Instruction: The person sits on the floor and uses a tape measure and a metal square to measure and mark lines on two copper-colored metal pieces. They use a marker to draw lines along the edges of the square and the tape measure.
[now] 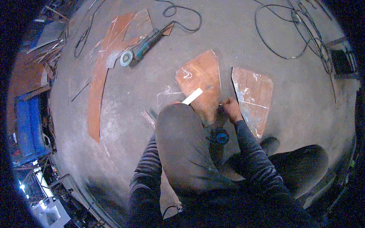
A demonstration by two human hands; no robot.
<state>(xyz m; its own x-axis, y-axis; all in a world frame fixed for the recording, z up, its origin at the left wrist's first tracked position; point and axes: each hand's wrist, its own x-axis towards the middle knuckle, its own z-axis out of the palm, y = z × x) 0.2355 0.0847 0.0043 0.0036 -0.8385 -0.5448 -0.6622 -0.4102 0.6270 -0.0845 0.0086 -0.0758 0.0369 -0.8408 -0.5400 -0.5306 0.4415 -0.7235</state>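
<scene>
A rusty steel plate (205,70) with angled edges and a white chalk mark lies on the floor before my knees. Across its lower left edge lies a flat white strip (193,95). My left hand (175,102) is at the strip's near end, almost wholly behind my knee, so its fingers are hidden. At the plate's lower right edge, my right hand (232,108) is closed in a pinch around a small white stick that looks like chalk. Just right of that hand lies a second rusty plate (255,93), crossed by a white line.
An angle grinder (140,49) rests beside long rusty steel offcuts (98,95) at far left. Cables (300,41) coil at far right. A small metal bar (148,118) lies left of my knee, and a round blue-and-black thing (221,136) is between my legs.
</scene>
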